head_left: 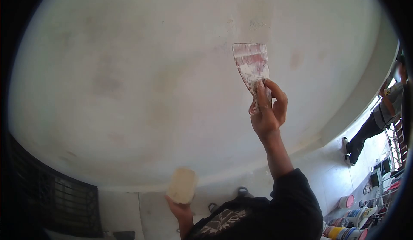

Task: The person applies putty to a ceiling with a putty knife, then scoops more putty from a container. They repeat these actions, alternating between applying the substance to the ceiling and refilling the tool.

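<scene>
My right hand (270,109) is closed round the handle of a putty knife (254,61), whose wide blade, smeared with white putty, points up against the pale wall (172,81). A beige patch of filler (254,16) shows on the wall just above the blade. Low in the view, my left hand (180,210) holds a cream-coloured block (182,186) from below; its fingers are mostly hidden behind the block.
At the right edge a person (374,119) stands on the tiled floor (331,169). Several paint buckets (346,201) and other items lie at the lower right. A dark window grille (53,197) is at the lower left.
</scene>
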A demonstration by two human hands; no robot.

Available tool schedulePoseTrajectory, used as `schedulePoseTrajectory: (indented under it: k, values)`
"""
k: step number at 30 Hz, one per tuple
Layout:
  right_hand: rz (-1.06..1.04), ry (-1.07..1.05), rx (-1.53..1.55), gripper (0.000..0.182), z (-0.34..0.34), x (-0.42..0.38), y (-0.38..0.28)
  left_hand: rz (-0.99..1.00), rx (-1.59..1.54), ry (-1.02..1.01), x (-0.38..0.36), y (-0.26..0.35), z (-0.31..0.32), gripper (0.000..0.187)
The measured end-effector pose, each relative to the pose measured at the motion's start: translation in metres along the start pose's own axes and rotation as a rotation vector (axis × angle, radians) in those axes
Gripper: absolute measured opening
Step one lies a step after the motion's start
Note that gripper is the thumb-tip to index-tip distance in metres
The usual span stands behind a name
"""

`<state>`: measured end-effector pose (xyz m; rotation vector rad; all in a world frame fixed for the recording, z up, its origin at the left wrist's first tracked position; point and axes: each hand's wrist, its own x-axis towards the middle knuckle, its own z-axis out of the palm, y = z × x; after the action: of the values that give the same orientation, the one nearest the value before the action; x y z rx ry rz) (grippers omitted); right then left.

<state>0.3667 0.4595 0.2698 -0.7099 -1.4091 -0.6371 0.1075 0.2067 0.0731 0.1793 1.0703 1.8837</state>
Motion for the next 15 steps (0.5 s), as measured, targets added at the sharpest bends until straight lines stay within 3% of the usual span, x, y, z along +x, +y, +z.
schedulePoseTrajectory:
  k: [6,15]
  values:
    - [0.006,0.053,0.023,0.056,0.035,-0.006,0.016,0.05,-0.043,0.07,-0.003,-0.008,0.0,0.065]
    - [0.058,0.134,-0.038,0.056,0.034,0.013,0.041,0.063,-0.042,0.066,-0.005,-0.019,0.002,0.064]
